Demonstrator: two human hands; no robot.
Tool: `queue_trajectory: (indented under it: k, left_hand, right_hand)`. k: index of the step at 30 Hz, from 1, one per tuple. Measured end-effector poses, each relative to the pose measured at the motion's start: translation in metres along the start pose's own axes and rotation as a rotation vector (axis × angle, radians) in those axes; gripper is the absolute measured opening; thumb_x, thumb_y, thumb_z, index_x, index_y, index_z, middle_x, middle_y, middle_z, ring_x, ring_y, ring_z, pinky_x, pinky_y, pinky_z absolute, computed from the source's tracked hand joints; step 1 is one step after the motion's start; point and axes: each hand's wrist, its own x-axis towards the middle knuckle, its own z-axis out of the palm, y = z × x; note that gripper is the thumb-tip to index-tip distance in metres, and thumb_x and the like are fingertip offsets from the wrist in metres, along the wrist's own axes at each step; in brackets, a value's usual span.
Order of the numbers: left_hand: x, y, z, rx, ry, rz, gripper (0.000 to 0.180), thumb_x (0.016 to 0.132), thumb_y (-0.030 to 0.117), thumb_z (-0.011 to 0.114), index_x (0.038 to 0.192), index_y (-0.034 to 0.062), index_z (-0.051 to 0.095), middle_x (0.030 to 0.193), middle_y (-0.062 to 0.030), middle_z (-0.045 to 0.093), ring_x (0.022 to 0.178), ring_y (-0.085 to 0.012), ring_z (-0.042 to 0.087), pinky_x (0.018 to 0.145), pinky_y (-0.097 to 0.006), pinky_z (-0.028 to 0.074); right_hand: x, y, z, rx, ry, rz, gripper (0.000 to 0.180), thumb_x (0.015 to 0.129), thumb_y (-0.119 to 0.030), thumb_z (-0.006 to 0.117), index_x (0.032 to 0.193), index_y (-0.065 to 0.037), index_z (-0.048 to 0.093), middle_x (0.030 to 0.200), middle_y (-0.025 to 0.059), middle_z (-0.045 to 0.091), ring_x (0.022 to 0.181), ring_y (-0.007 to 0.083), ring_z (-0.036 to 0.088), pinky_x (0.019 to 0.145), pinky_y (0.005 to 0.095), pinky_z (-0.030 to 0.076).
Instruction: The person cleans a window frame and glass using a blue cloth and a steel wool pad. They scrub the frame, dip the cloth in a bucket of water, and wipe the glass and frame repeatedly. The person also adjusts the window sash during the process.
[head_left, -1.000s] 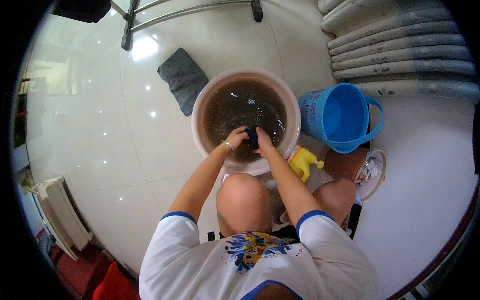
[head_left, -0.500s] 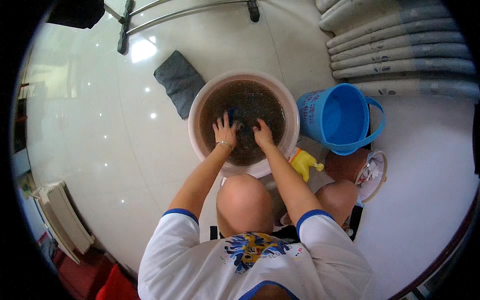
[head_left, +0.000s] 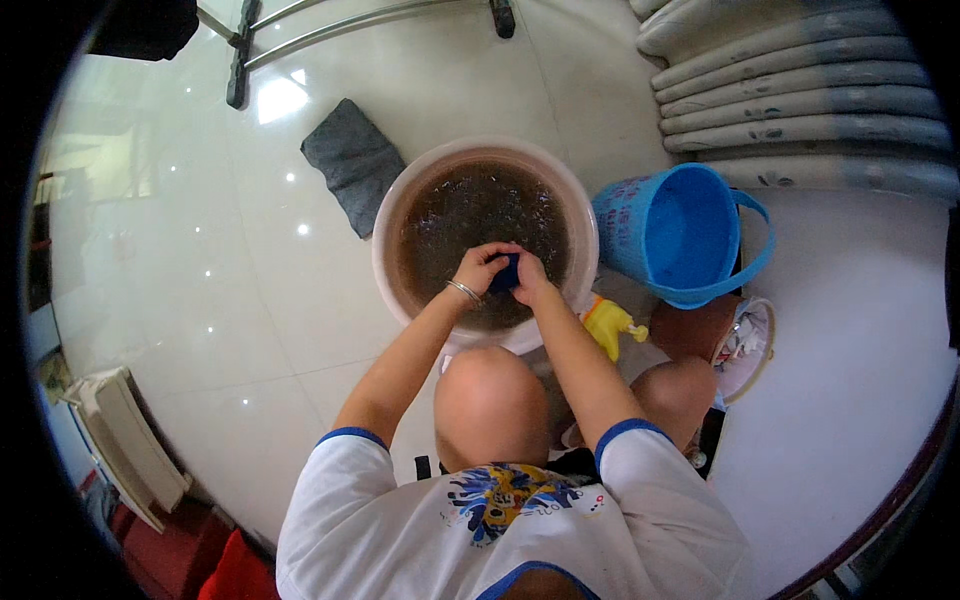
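Over the near part of the dark water in the pale pink basin (head_left: 384, 245), a small navy cloth (head_left: 507, 274) is gripped between the left hand (head_left: 483, 268) and right hand (head_left: 530, 272), with fingers curled closed against it. The basin is flanked by a blue bucket (head_left: 690, 235) on its right and a grey mat (head_left: 354, 168) on its far left.

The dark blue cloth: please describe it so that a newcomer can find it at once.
Start at the round pale pink basin. Over its near half, the left hand and right hand hold the dark blue cloth. It is held, unlike the grey cloth on the floor, and darker than the blue bucket.
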Motion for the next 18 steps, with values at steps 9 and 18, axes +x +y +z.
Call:
queue_trajectory:
  k: [9, 18]
  left_hand:
    - [0.001, 0.0, -0.04, 0.923, 0.232, 0.029, 0.06, 0.081, 0.013, 0.062, 0.136, 0.028, 0.042, 0.128, -0.0243, 0.044, 0.112, -0.0449, 0.05, 0.093, -0.045, 0.046]
    - [0.01, -0.043, -0.014, 0.432, 0.191, -0.282, 0.028, 0.079, 0.018, 0.065, 0.103, 0.0044, 0.062, 0.098, -0.02, 0.063, 0.086, -0.038, 0.059, 0.08, -0.041, 0.048]
  right_hand:
    - [-0.025, -0.016, 0.004, -0.947, 0.058, -0.209, 0.04, 0.081, -0.034, 0.069, 0.109, -0.006, 0.063, 0.098, 0.0105, 0.065, 0.091, 0.0244, 0.062, 0.081, 0.0403, 0.049]
    - [0.041, 0.02, -0.044, -0.726, 0.297, -0.314, 0.038, 0.086, -0.029, 0.061, 0.115, -0.005, 0.059, 0.103, 0.0119, 0.064, 0.095, 0.0262, 0.062, 0.084, 0.0363, 0.048]
